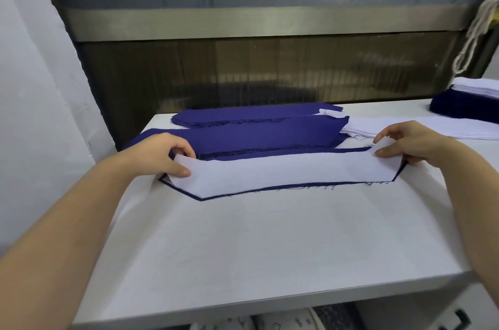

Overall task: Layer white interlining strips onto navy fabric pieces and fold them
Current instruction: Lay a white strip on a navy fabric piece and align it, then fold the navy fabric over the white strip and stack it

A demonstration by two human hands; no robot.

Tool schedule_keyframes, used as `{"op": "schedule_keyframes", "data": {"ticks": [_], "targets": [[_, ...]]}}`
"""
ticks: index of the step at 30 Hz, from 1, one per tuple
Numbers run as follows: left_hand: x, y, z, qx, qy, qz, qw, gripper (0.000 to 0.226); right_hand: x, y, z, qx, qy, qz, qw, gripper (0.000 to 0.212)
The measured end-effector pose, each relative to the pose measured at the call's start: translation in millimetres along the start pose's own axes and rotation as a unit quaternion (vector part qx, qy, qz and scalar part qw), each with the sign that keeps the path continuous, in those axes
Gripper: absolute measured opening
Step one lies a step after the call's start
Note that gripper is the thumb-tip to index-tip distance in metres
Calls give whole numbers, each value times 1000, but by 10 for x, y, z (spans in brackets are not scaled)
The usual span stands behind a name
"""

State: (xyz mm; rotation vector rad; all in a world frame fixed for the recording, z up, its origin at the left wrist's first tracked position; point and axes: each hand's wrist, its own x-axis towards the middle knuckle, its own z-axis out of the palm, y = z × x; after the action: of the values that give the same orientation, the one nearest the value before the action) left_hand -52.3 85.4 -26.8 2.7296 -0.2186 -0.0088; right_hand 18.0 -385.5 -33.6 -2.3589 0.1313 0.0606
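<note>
A white interlining strip [286, 174] lies across the middle of the white table, on top of a navy fabric piece [270, 189] whose dark edge shows as a thin border along the front and ends. My left hand [164, 154] pinches the strip's left end, thumb on top. My right hand [415, 142] pinches its right end, which is lifted slightly. Just behind lie two stacks of navy pieces [259, 132].
A pile of white strips [421, 128] lies at the right behind my right hand. A further stack of navy and white pieces [469, 98] sits at the far right. A dark fusing machine [270, 73] stands behind the table. The table's front edge [270, 302] is near.
</note>
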Motion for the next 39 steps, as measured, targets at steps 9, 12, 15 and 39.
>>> {"op": "schedule_keyframes", "data": {"ticks": [9, 12, 15, 39], "targets": [[41, -59, -12, 28, 11, 19, 999, 18, 32, -30, 57, -48, 100, -28, 993, 21], [57, -58, -8, 35, 32, 17, 999, 14, 56, -60, 99, -60, 169, -49, 983, 18], [93, -34, 74, 47, 84, 14, 995, 14, 96, -151, 207, -74, 221, -85, 969, 17], [1249, 16, 55, 140, 184, -90, 969, 22, 1002, -1305, 991, -280, 69, -180, 940, 38]]}}
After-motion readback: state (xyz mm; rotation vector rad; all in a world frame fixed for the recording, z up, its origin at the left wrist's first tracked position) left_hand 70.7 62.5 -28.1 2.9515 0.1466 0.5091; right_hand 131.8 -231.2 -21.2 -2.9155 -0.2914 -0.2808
